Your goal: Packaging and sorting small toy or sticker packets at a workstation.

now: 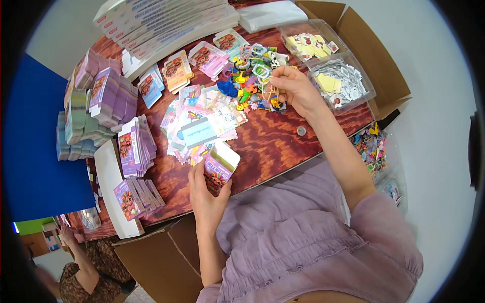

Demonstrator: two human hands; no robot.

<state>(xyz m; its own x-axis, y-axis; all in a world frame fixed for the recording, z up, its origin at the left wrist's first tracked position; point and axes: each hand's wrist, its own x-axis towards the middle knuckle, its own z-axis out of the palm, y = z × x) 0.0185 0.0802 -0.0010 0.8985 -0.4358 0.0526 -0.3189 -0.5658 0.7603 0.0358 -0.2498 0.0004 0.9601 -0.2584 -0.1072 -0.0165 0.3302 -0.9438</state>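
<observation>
seemingly a small packing workshop: a reddish wood-patterned tabletop (pixel 283 139) carries stacks of small printed cartons (pixel 108 98), a heap of colourful trinkets (pixel 247 88) and clear tubs (pixel 370 92) of paper pieces. open cardboard boxes (pixel 386 76) stand beside it; another person (pixel 108 257) is at the lower left.

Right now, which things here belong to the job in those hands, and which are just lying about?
In the job:
- open purple box, held by the left hand
- heap of small toys, under the right hand; its grip is unclear
- likely the matching purple cartons

Seemingly just lying about:
- small round disc
- brown cardboard box, far right
</observation>
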